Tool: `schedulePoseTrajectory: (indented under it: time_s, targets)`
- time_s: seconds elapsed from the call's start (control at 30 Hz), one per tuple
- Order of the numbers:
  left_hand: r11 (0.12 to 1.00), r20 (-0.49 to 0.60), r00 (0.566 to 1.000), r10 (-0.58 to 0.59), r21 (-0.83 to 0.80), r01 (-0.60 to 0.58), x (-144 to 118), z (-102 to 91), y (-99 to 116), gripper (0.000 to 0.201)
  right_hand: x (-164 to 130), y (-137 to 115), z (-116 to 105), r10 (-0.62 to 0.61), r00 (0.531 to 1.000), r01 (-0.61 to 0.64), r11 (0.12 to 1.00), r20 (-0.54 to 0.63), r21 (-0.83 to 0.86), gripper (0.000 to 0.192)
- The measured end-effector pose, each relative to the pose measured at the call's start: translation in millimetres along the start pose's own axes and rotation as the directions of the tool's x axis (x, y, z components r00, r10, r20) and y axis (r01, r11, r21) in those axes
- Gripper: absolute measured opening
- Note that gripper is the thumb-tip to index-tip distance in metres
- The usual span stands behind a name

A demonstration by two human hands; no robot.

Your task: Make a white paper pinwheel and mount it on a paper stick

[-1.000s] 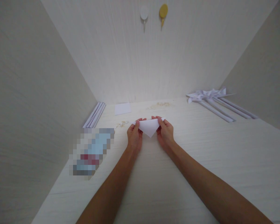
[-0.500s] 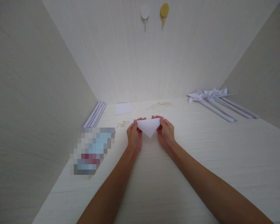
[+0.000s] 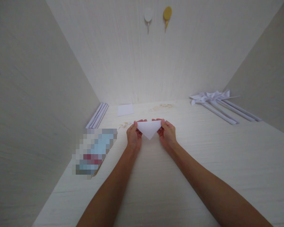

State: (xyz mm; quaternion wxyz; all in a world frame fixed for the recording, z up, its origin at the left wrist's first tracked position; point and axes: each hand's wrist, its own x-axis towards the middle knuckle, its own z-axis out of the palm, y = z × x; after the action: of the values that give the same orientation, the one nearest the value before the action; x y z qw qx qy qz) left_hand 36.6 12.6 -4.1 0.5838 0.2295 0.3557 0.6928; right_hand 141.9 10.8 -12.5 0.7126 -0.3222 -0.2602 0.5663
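A sheet of white paper point(image 3: 149, 128), folded into a triangle, is held between my two hands with its long edge away from me and its point towards me. My left hand point(image 3: 134, 135) pinches the left corner, thumb on top and fingers underneath. At the right corner, my right hand point(image 3: 167, 133) grips it the same way. Both hands are above the pale, wood-grained surface point(image 3: 151, 183); whether they touch it I cannot tell.
Rolled paper tubes point(image 3: 98, 115) lie at the left wall, with a flat white paper piece point(image 3: 125, 109) nearby. A pixelated object point(image 3: 97, 153) lies left of my hands. Folded paper pinwheel-like shapes point(image 3: 210, 96) rest on more tubes point(image 3: 220, 113) at right. Two hooks point(image 3: 167, 13) are on the back wall.
My hands and the folded paper have shifted slightly left in view. The grip at both corners is the same, and the camera view has tilted a little.
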Motion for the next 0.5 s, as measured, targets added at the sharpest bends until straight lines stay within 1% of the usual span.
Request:
schedulePoseTrajectory:
  time_s: [0.2,0.33,0.5]
  targets:
    - [1.0,0.009,1.0,0.004,-0.014,-0.004,1.7,-1.8,1.4,0.021,-1.1,-1.7,1.3,0.021,0.999,-0.021,1.0,0.041,0.015,0.017]
    - [0.998,0.012,1.0,-0.022,-0.051,0.022,1.7,-1.3,3.5,0.02,-2.3,-3.4,3.6,0.034,0.998,-0.036,0.999,0.062,0.024,0.016]
    - [0.994,-0.014,0.998,-0.063,-0.09,0.061,0.9,-0.1,6.0,0.018,-3.5,-5.1,4.6,0.077,0.992,-0.082,0.996,0.098,0.045,0.016]
